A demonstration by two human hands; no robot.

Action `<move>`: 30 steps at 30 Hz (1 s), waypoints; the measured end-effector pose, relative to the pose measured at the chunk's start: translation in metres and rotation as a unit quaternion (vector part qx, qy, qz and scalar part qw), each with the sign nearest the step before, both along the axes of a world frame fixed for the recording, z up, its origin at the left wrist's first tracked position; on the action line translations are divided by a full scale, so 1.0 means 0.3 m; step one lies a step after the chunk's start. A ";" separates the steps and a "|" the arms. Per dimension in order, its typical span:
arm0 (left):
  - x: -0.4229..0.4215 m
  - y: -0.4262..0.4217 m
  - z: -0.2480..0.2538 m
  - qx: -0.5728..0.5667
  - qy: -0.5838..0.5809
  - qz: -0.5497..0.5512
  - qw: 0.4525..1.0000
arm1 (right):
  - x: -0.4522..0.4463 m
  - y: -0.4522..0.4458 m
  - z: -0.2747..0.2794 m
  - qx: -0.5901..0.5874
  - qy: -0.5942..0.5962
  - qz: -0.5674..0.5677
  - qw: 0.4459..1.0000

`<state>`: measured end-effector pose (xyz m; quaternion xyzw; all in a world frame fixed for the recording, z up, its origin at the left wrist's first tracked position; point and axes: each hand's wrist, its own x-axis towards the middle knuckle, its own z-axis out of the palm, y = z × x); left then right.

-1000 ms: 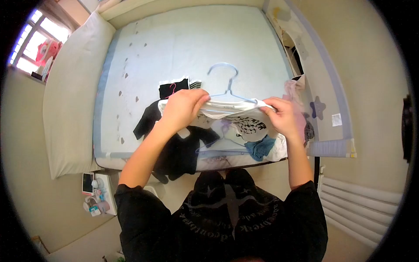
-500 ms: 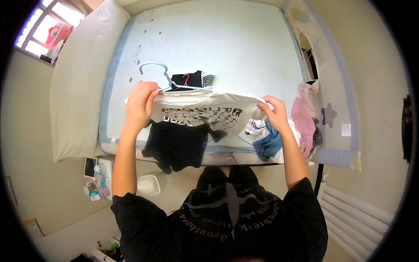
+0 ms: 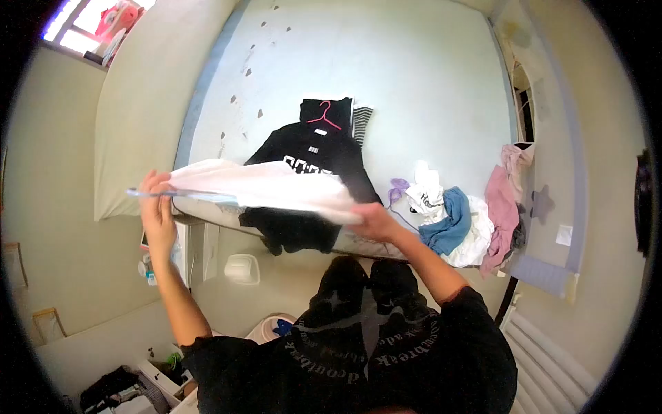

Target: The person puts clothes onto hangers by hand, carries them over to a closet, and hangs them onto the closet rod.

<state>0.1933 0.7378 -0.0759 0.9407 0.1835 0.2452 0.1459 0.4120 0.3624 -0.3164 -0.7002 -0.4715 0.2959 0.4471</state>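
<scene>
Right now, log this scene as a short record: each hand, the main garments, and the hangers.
Left hand: gripping one end of the white shirt with the light blue hanger
Right hand: holding the shirt's other end
Black shirt: on the bed, partly hidden
Pink hanger: beyond the black shirt
Blue garment: on the bed's right side

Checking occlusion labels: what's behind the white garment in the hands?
Above the white garment, a black shirt with white print shows; below, black fabric over the bed edge. The stretch between is covered, so whether the black parts join can't be told.
</scene>
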 end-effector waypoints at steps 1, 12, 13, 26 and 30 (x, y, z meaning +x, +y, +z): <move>-0.054 0.018 0.001 -0.015 -0.004 0.001 1.000 | -0.044 0.020 -0.004 -0.019 0.006 0.022 1.000; -0.312 0.208 0.107 -0.017 0.030 0.075 0.997 | -0.289 0.135 -0.007 -0.024 0.142 0.297 0.944; -0.266 0.242 0.076 -0.012 0.035 0.082 0.996 | -0.288 0.140 -0.015 -0.030 0.162 0.297 0.940; 0.713 0.586 -1.294 -0.069 0.185 -0.107 0.974 | -0.325 -0.133 -0.833 -0.309 0.312 -0.053 0.897; 0.936 0.576 -1.675 -0.059 0.213 -0.091 0.971 | -0.353 -0.227 -1.070 -0.294 0.243 -0.158 0.911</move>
